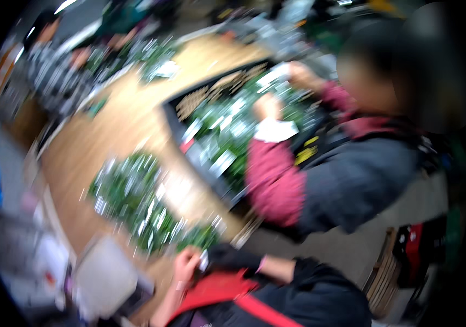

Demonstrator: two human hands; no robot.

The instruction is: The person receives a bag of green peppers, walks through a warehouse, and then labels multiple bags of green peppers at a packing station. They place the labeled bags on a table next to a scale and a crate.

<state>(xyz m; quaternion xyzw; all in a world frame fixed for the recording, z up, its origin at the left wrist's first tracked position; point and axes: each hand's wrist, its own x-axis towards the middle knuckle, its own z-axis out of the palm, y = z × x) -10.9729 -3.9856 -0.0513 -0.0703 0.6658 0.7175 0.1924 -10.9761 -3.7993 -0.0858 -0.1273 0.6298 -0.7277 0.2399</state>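
Observation:
The picture is smeared by motion. At the lower middle my bare left hand (188,261) is closed, its fingers curled. A small white piece (204,261) shows between it and my right hand (227,258). That hand wears a black glove, and its fingers are too blurred to read. Just beyond my hands lies a leafy green bunch (200,235), apparently in clear wrapping. Farther left on the table spreads a pile of wrapped leafy greens (135,199). I cannot make out whether either hand touches the greens.
A co-worker in pink sleeves (276,180) reaches into a black crate (174,117) of wrapped greens on the wooden table (75,152). Another person in plaid (53,71) works at the far left, near more greens (156,57). A grey box-like object (105,275) stands at lower left.

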